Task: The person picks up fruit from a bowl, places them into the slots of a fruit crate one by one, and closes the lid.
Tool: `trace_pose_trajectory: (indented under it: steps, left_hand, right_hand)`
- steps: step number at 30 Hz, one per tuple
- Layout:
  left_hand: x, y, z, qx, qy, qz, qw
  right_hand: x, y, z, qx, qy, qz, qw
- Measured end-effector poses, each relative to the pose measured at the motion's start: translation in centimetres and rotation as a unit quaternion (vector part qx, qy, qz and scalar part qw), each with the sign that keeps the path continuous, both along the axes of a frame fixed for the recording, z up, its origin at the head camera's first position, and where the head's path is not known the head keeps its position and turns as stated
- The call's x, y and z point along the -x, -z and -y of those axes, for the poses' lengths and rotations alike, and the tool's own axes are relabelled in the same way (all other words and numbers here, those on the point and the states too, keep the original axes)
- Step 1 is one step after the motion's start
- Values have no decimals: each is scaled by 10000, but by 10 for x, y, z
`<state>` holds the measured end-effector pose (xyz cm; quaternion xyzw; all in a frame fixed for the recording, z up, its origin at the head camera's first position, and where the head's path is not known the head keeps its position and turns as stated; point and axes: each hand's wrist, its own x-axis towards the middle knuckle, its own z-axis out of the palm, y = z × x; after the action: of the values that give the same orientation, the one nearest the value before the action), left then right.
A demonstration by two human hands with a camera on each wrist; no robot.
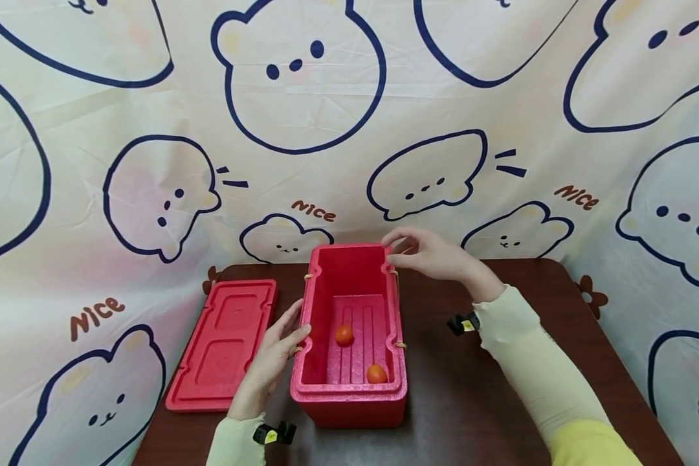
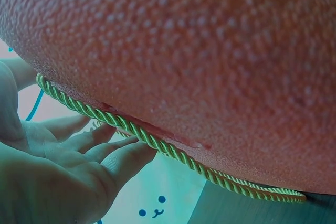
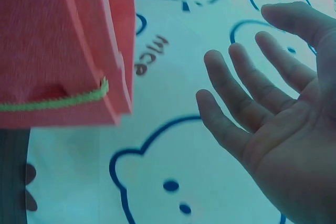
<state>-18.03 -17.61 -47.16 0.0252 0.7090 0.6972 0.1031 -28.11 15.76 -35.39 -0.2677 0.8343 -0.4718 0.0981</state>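
Observation:
A red foam box (image 1: 349, 411) with rope handles stands uncovered on the table. Inside it lie two small round orange fruits, one (image 1: 344, 334) left of the middle and the other (image 1: 377, 374) by the near right corner. My left hand (image 1: 272, 356) is at the box's left side, thumb by the rim. In the left wrist view its fingers extend along the twisted rope (image 2: 152, 139), against or very near the wall. My right hand (image 1: 428, 252) is by the far right corner. The right wrist view shows that hand (image 3: 278, 108) with loosely spread fingers, holding nothing and apart from the box (image 3: 52, 40).
A red lid (image 1: 224, 343) lies flat on the dark brown table (image 1: 472, 401), left of the box. Behind the table hangs a pale cloth (image 1: 338, 181) printed with cartoon bears. Each wrist carries a small black camera.

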Motion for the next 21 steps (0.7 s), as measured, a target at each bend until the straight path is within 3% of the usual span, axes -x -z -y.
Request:
trace_pose_trajectory:
  steps: [6, 14, 21]
  left_hand:
    - [0, 0, -1, -28, -28, 4, 10000]
    - [-1, 1, -1, 22, -77, -7, 10000]
    - [-2, -1, -1, 46, -48, -46, 10000]
  right_hand:
    - [1, 5, -39, -74, 496, -263, 9984]
    - [5, 14, -100, -605, 1280, -53, 9899]
    - [-2, 38, -140, -867, 1753, -67, 9807]
